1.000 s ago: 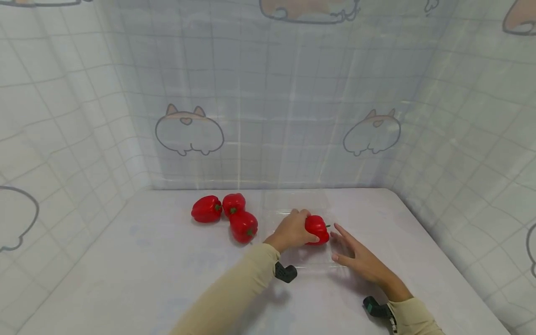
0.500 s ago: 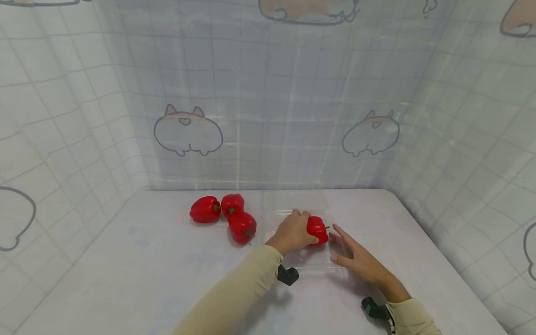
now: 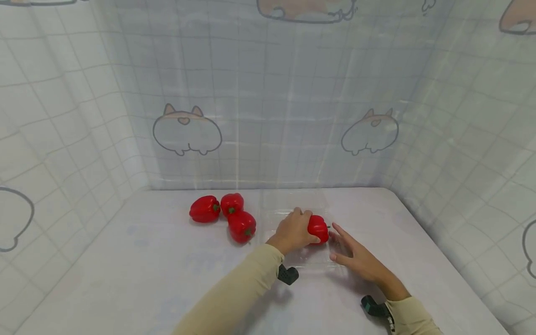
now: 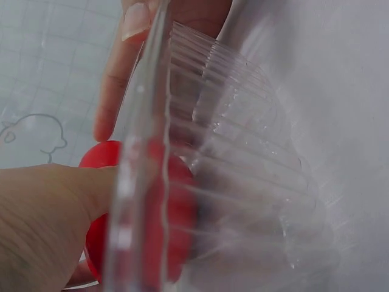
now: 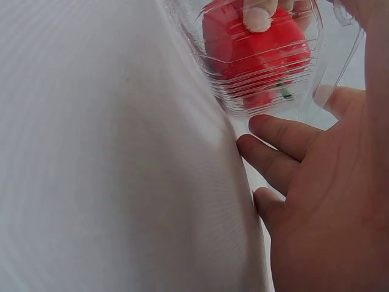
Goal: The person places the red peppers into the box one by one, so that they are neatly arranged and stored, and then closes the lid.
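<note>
My left hand [image 3: 294, 231] grips a red bell pepper [image 3: 318, 229] inside a clear plastic clamshell box [image 3: 307, 263]. In the left wrist view the thumb lies across the pepper [image 4: 176, 213], partly behind the ribbed clear wall [image 4: 243, 170]. My right hand [image 3: 360, 260] is by the box's right side, fingers spread and fairly straight. The right wrist view has those fingers [image 5: 285, 137] close to the ribbed end of the box [image 5: 243, 100]; whether they touch it I cannot tell. A green stem [image 5: 284, 91] points toward that end.
Left of the box, three more red bell peppers lie grouped on the white table: one at far left [image 3: 205, 209], one at the back [image 3: 232, 204], one in front [image 3: 242, 227]. The raised clear lid [image 3: 293, 200] stands behind my left hand. A patterned curtain [image 3: 268, 116] encloses the table.
Both hands stay almost still. The left hand and the pepper in its grip have shifted very slightly to the right within the box.
</note>
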### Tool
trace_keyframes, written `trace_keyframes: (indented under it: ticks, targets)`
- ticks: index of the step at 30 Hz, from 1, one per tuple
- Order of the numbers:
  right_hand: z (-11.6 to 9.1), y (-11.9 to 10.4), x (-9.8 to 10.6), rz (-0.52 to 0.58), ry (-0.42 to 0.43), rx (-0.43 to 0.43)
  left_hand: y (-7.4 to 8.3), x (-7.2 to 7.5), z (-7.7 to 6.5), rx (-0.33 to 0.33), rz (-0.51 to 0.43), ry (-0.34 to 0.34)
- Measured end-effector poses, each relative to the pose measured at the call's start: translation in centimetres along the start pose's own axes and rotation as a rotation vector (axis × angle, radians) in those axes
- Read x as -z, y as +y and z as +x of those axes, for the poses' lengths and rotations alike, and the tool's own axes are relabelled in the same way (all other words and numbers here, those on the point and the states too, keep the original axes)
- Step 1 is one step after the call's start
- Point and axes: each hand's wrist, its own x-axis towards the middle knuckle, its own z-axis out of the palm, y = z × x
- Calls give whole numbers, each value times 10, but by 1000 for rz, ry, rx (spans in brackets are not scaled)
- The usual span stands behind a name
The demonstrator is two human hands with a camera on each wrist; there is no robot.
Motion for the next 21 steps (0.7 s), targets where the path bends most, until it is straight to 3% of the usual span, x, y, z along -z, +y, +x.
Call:
trace_keyframes:
  ticks: [9, 21]
  targets:
    - [0, -1, 1, -6, 2, 11, -7, 6, -1, -24, -72, -39]
    - [0, 1, 1, -7, 0, -7, -7, 10, -4, -2, -115, -42]
